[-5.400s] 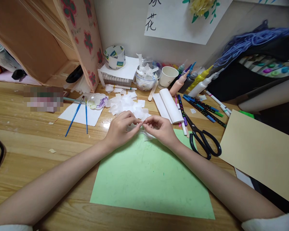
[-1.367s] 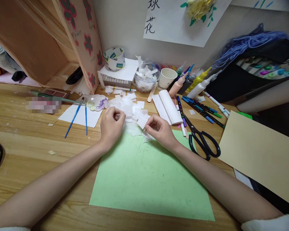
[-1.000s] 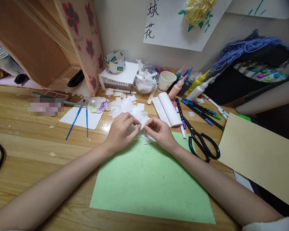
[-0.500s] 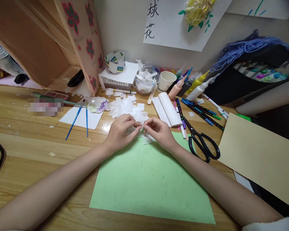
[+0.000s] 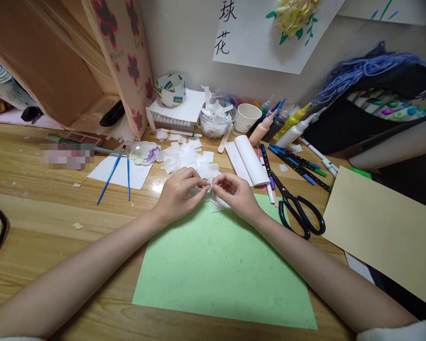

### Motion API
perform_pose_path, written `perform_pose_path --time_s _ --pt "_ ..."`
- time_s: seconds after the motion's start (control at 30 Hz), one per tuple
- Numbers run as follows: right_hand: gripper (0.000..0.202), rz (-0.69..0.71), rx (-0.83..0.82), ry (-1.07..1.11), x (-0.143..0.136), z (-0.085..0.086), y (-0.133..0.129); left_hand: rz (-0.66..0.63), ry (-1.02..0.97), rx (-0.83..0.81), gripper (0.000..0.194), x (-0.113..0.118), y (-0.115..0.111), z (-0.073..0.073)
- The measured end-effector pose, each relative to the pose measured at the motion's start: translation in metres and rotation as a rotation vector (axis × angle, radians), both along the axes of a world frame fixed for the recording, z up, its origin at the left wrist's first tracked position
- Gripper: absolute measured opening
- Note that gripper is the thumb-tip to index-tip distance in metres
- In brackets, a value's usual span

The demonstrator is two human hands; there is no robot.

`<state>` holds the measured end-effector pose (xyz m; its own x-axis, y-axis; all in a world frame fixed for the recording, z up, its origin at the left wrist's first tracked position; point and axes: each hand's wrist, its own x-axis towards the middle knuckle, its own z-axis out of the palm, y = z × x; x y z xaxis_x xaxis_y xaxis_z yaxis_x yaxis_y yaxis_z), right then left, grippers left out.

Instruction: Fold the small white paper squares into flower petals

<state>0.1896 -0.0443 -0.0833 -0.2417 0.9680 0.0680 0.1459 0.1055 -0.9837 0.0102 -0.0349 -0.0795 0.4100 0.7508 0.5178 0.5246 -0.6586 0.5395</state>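
Note:
My left hand (image 5: 181, 194) and my right hand (image 5: 235, 195) meet fingertip to fingertip over the top edge of a green sheet (image 5: 223, 270). Between their pinched fingers is a small white paper piece (image 5: 210, 183), partly hidden by the fingertips. White paper squares (image 5: 186, 158) lie heaped just beyond my left hand, and a few more (image 5: 217, 202) rest on the green sheet under my hands. A folded white paper (image 5: 250, 161) lies beyond my right hand.
Black scissors (image 5: 298, 208) and several markers (image 5: 298, 166) lie at the right, near a beige sheet (image 5: 383, 232). Behind stand a bowl of scraps (image 5: 216, 118), a paper cup (image 5: 246, 118) and paint bottles (image 5: 262, 129). Two brushes (image 5: 110, 180) and a palette (image 5: 144, 153) are at the left.
The view has shifted very slightly. Both hands stay at nearly the same place, still pinching the small white paper.

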Motion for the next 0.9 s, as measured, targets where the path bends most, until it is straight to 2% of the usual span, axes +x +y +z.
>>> perform_pose_path --time_s 0.9 --pt "0.007 -0.001 0.008 -0.014 0.0003 0.0001 -0.0001 -0.005 -0.008 0.007 0.014 0.0002 0.0002 0.0010"
